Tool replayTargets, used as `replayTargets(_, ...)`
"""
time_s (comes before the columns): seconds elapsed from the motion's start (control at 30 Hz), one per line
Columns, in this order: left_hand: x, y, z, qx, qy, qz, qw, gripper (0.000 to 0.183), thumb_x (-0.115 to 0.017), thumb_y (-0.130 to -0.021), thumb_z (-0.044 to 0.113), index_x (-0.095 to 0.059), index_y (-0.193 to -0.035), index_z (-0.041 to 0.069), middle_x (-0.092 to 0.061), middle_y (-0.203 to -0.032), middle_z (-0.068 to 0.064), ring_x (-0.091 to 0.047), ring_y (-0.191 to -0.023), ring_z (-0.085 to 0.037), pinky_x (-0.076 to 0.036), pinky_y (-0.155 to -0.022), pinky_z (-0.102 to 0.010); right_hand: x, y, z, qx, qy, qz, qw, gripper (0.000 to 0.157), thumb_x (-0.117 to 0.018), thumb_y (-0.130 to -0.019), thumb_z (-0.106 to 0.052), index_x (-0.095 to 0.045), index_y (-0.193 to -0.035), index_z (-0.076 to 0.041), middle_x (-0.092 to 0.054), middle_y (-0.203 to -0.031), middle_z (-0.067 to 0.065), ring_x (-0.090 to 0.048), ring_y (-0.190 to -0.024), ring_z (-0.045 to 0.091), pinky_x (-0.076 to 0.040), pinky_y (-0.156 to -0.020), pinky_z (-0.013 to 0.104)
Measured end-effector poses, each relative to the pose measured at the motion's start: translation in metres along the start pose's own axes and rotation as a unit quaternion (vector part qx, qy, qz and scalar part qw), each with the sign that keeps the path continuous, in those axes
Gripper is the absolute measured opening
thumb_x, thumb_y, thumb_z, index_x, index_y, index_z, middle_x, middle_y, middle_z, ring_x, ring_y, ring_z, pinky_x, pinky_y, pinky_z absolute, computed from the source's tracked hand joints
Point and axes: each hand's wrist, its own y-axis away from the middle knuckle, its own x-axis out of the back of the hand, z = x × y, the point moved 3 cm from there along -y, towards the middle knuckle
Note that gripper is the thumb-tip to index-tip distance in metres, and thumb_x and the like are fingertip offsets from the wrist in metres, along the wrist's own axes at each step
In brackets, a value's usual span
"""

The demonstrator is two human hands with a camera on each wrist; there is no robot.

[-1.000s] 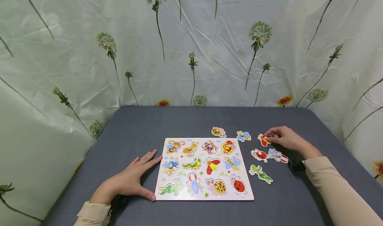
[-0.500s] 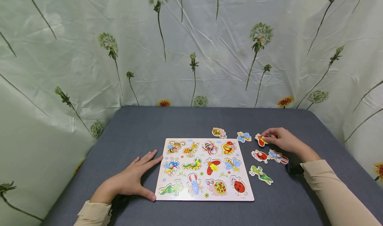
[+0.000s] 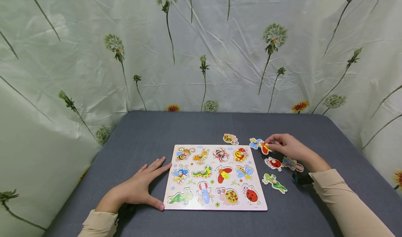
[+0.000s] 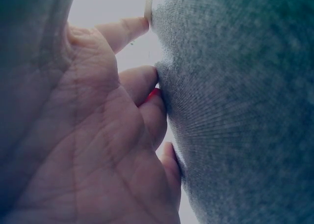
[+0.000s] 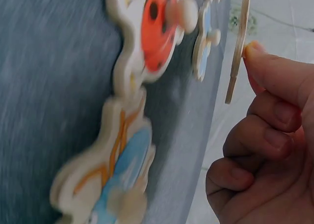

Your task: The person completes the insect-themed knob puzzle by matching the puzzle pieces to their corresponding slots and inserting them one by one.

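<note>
My right hand (image 3: pixel 284 146) pinches a red-and-yellow winged insect puzzle piece (image 3: pixel 265 148) between thumb and fingers. In the right wrist view that puzzle piece (image 5: pixel 239 42) shows edge-on, raised off the table. It overlaps the blue-winged bee piece (image 3: pixel 254 143) in the head view. My left hand (image 3: pixel 138 186) lies with fingers spread along the left edge of the wooden peg puzzle board (image 3: pixel 214 169), thumb at its near corner. Several insect pieces with knobs sit in the upper slots; the lower-row slots and two in the middle row hold no piece.
Right of the board lie a ladybug piece (image 3: pixel 274 164), a stag beetle piece (image 3: pixel 292 164) and a grasshopper piece (image 3: pixel 274 183). A snail piece (image 3: pixel 230 139) rests behind the board. A flowered curtain (image 3: pixel 188 83) hangs behind the grey table (image 3: pixel 150 129).
My right hand has carried the red-and-yellow insect piece leftward, from beside the blue-winged bee piece to over it. The left hand stays at the board's edge.
</note>
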Motion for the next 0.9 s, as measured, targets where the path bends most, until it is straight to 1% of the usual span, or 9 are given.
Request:
replayTargets(0.2, 0.0, 0.0, 0.001, 0.0, 0.002, -0.001, 1.0, 0.134, -0.092, -0.064, 0.073, -0.029, -0.172, 0.025, -0.015, -0.181, -0.015, -0.017, -0.165, -0.049, -0.01, -0.129, -0.077, -0.007, -0.001, -0.007, 0.006, -0.007, -0.004, 1.0, 0.022, -0.07, -0.106, -0.021, -0.076, -0.117, -0.004, -0.043, -0.07, -0.004, -0.036, -0.058, 0.009, -0.035, -0.056, 0.027)
replayTargets(0.43, 0.002, 0.0, 0.005, -0.013, -0.004, 0.006, 0.9999, 0.134, -0.095, -0.065, 0.068, -0.03, -0.172, 0.022, -0.017, -0.181, -0.018, -0.02, -0.163, -0.053, -0.012, -0.127, -0.078, -0.013, -0.001, -0.022, 0.032, -0.005, -0.014, 0.999, 0.023, -0.069, -0.107, -0.023, -0.076, -0.118, -0.004, -0.045, -0.073, -0.004, -0.037, -0.059, 0.006, -0.035, -0.057, 0.026)
replayTargets(0.6, 0.002, 0.0, 0.006, -0.012, -0.004, 0.005, 0.9999, 0.134, -0.096, -0.065, 0.068, -0.03, -0.172, 0.022, -0.016, -0.181, -0.017, -0.019, -0.164, -0.052, -0.012, -0.128, -0.078, -0.019, -0.001, -0.032, 0.037, -0.003, -0.025, 0.999, 0.023, -0.069, -0.106, -0.024, -0.076, -0.119, -0.005, -0.044, -0.07, -0.005, -0.037, -0.057, 0.007, -0.036, -0.056, 0.025)
replayTargets(0.73, 0.002, 0.0, 0.007, -0.011, -0.001, 0.004, 0.9999, 0.134, -0.096, -0.065, 0.067, -0.03, -0.172, 0.021, -0.016, -0.181, -0.018, -0.019, -0.164, -0.052, -0.011, -0.128, -0.078, -0.026, -0.002, -0.039, 0.037, -0.004, -0.036, 0.999, 0.022, -0.07, -0.106, -0.025, -0.076, -0.117, -0.007, -0.044, -0.07, -0.006, -0.038, -0.058, 0.007, -0.036, -0.056, 0.025)
replayTargets(0.9, 0.002, 0.0, 0.006, -0.009, -0.002, 0.003, 1.0, 0.134, -0.095, -0.065, 0.068, -0.03, -0.172, 0.021, -0.016, -0.181, -0.018, -0.019, -0.164, -0.052, -0.011, -0.128, -0.078, -0.036, -0.002, -0.047, 0.058, -0.01, -0.046, 0.997, 0.018, -0.07, -0.106, -0.022, -0.076, -0.115, -0.007, -0.044, -0.069, -0.006, -0.036, -0.056, 0.006, -0.034, -0.055, 0.025)
